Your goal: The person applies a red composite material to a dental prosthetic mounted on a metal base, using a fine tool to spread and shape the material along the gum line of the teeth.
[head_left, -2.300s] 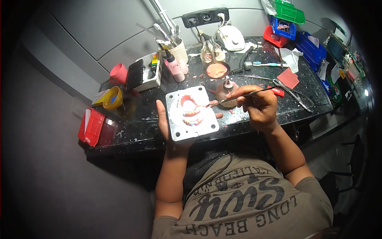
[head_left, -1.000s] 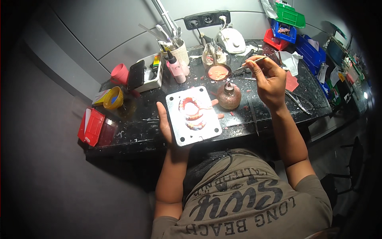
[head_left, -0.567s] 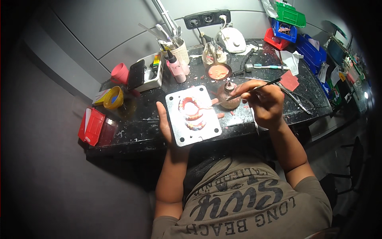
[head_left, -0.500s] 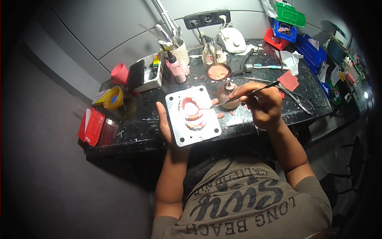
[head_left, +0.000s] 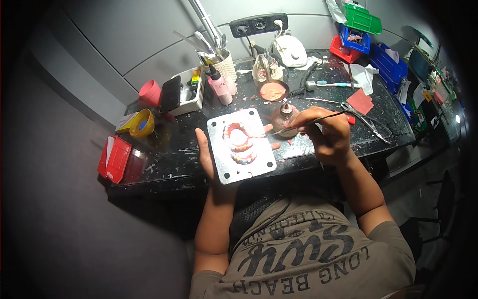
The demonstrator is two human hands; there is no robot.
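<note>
My left hand (head_left: 206,157) holds a square white plate (head_left: 224,169) from underneath, just above the near edge of the black worktop. On the plate lie two pink denture models (head_left: 240,143) with teeth. My right hand (head_left: 326,134) grips a thin metal tool (head_left: 303,122) like a pen. The tool's tip reaches left onto the upper denture. A small round brown burner (head_left: 284,115) stands right behind the tool.
A dish of pink wax (head_left: 272,91), a pink squeeze bottle (head_left: 219,85), a cup of tools (head_left: 219,62), a white tray (head_left: 186,92), a yellow bowl (head_left: 142,123), red boxes (head_left: 114,158), pliers (head_left: 366,119) and blue and green bins (head_left: 371,35) crowd the worktop (head_left: 169,149).
My right hand went back toward the pink wax dish with the tool, then came forward and left again; the tip now rests on the denture. The plate stayed in my left hand.
</note>
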